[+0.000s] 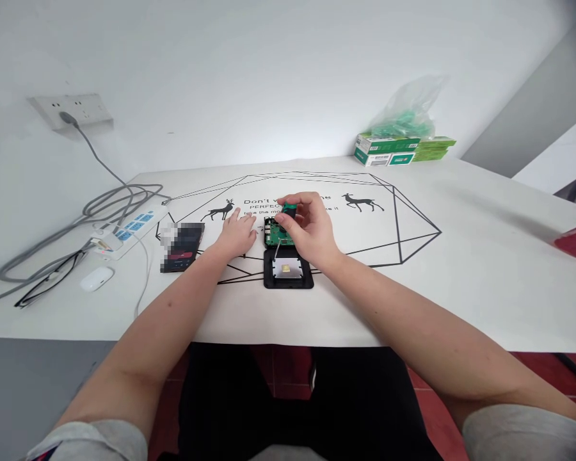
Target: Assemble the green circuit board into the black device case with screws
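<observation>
My right hand (312,230) is closed around the green and black handle of a screwdriver (290,209). Its thin metal shaft slants down over a green circuit board (272,238) that sits in a black case. I cannot tell whether the tip touches a screw. Toward me, the black case cover (269,279) lies flat, with a silver metal plate (294,267) and a small yellowish square on it. Just left of the board, my left hand (236,235) rests on the table with its fingers apart and nothing held. Small dark bits, too small to name, lie by its fingertips.
A phone (192,246), a white earbud case (97,278), glasses (52,275) and a power strip (137,227) with grey cable (100,200) occupy the left side. Green and white boxes (388,150) under a plastic bag (413,109) stand at the back right.
</observation>
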A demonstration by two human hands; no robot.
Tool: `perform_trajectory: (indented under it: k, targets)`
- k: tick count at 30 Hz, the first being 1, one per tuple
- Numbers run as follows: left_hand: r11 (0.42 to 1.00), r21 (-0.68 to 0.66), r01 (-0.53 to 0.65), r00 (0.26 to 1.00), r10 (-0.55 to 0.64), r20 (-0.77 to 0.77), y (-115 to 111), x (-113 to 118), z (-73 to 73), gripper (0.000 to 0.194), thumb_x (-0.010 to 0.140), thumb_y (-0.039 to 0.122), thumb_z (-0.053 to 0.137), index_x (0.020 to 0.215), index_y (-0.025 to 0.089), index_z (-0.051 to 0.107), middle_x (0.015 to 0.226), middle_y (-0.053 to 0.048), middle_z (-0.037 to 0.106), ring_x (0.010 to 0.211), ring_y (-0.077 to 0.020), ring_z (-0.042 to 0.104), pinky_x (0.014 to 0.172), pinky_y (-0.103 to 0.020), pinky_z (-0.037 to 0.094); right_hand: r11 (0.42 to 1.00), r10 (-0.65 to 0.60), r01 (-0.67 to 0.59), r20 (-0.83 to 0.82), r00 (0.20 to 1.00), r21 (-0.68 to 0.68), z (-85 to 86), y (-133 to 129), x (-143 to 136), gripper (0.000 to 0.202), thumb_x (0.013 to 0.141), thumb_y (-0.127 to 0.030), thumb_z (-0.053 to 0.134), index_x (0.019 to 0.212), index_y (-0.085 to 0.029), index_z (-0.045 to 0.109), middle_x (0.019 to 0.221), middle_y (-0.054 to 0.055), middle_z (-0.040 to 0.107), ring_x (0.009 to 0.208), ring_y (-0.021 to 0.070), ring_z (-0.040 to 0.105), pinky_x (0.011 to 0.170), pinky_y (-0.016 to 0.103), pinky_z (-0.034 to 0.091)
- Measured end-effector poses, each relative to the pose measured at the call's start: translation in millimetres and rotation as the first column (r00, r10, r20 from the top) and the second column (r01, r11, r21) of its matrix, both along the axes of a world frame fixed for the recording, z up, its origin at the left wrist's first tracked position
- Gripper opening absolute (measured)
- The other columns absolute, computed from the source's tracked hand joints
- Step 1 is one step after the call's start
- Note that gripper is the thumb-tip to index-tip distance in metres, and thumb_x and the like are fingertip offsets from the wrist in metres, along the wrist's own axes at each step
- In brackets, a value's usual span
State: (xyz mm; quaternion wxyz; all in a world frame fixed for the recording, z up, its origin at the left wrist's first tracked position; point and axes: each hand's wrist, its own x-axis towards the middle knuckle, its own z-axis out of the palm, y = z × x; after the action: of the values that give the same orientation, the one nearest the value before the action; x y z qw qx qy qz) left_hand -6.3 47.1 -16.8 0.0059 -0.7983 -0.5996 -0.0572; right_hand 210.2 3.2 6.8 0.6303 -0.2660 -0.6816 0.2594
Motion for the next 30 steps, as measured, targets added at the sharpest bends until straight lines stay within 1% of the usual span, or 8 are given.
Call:
perform_trajectory:
  k: [5, 10, 13, 15, 20, 24, 27, 30]
  targets:
    - [0.997, -0.070, 0.021, 1.000, -0.022, -0.006, 4.2, -0.1, -1.0, 0.050, 0.109, 0.027, 0.041, 0.156, 0.024, 0.055, 0.173, -0.008, 0.049, 0.166, -0.0409, 0.025, 0.129, -0.066, 0.031, 0.999, -0.023, 0.022, 0.040, 0.999, 0.040, 5.0, -2.8, 3.5, 0.027, 0.100, -0.048, 0.072, 0.120, -0.029, 0.070, 0.119, 0.006, 0.078, 0.103, 0.0216, 0.072, 0.082, 0.040, 0.059]
    - [1.000, 0.003, 0.010, 1.000, -0.010, -0.008, 4.7, 0.7, -1.8, 0.041, 0.106, 0.025, 0.044, 0.138, 0.026, 0.069, 0.155, -0.012, 0.063, 0.149, -0.0394, 0.042, 0.118, -0.063, 0.042, 0.990, -0.017, 0.002, 0.110, 0.994, 0.140, 7.5, -3.5, 7.4, 0.029, 0.110, -0.041, 0.055, 0.129, -0.031, 0.075, 0.118, 0.006, 0.079, 0.106, 0.0239, 0.071, 0.091, 0.046, 0.058]
    - [1.000, 0.021, 0.010, 1.000, -0.009, -0.003, 4.5, 0.8, -2.1, 0.041, 0.104, 0.023, 0.047, 0.135, 0.027, 0.072, 0.149, -0.013, 0.066, 0.144, -0.0386, 0.045, 0.115, -0.062, 0.043, 0.973, -0.064, 0.027, 0.152, 0.986, 0.231, 7.9, -1.3, 9.3, 0.032, 0.109, -0.035, 0.053, 0.131, -0.034, 0.077, 0.116, 0.005, 0.078, 0.112, 0.0254, 0.068, 0.103, 0.051, 0.054]
    - [0.999, 0.037, 0.003, 1.000, -0.003, -0.005, 4.3, 1.1, -2.4, 0.042, 0.102, 0.019, 0.047, 0.133, 0.027, 0.074, 0.146, -0.013, 0.067, 0.143, -0.0383, 0.046, 0.117, -0.063, 0.040, 0.972, -0.066, 0.026, 0.165, 0.984, 0.234, 7.6, 0.5, 9.9, 0.034, 0.110, -0.036, 0.052, 0.133, -0.035, 0.077, 0.113, 0.006, 0.075, 0.112, 0.0258, 0.066, 0.106, 0.053, 0.053]
    - [0.994, 0.096, -0.043, 0.999, 0.043, 0.004, 3.8, 2.4, -2.6, 0.042, 0.101, 0.014, 0.047, 0.125, 0.026, 0.079, 0.143, -0.014, 0.071, 0.145, -0.0382, 0.047, 0.121, -0.065, 0.032, 0.983, -0.011, -0.013, 0.131, 0.991, 0.183, 6.6, 3.5, 10.0, 0.036, 0.110, -0.035, 0.051, 0.135, -0.038, 0.076, 0.105, 0.005, 0.066, 0.105, 0.0239, 0.064, 0.101, 0.051, 0.056]
    - [0.993, 0.115, -0.031, 0.998, 0.023, 0.064, 4.3, 1.8, -2.0, 0.048, 0.102, 0.013, 0.044, 0.137, 0.024, 0.074, 0.152, -0.013, 0.068, 0.154, -0.0376, 0.041, 0.122, -0.065, 0.030, 0.980, -0.015, -0.005, 0.097, 0.995, 0.200, 7.3, 3.9, 8.5, 0.029, 0.110, -0.036, 0.055, 0.129, -0.035, 0.076, 0.100, 0.004, 0.065, 0.096, 0.0211, 0.064, 0.091, 0.046, 0.059]
    - [0.998, 0.054, -0.017, 0.998, 0.013, 0.067, 5.1, 0.9, -1.5, 0.050, 0.099, 0.011, 0.046, 0.138, 0.026, 0.073, 0.153, -0.010, 0.069, 0.159, -0.0380, 0.037, 0.124, -0.066, 0.027, 0.991, 0.013, -0.018, 0.038, 0.999, 0.133, 5.7, 3.7, 5.3, 0.023, 0.104, -0.046, 0.067, 0.122, -0.033, 0.071, 0.118, 0.006, 0.066, 0.102, 0.0216, 0.066, 0.086, 0.043, 0.062]
    - [1.000, 0.027, -0.014, 0.999, 0.013, 0.050, 5.4, 0.9, -1.0, 0.046, 0.099, 0.012, 0.048, 0.130, 0.026, 0.078, 0.146, -0.011, 0.072, 0.152, -0.0374, 0.044, 0.124, -0.065, 0.027, 0.994, 0.108, -0.108, -0.022, 0.994, -0.021, 1.7, 2.9, 1.6, 0.033, 0.098, -0.053, 0.075, 0.119, -0.033, 0.060, 0.143, 0.007, 0.064, 0.094, 0.0192, 0.070, 0.080, 0.042, 0.065]
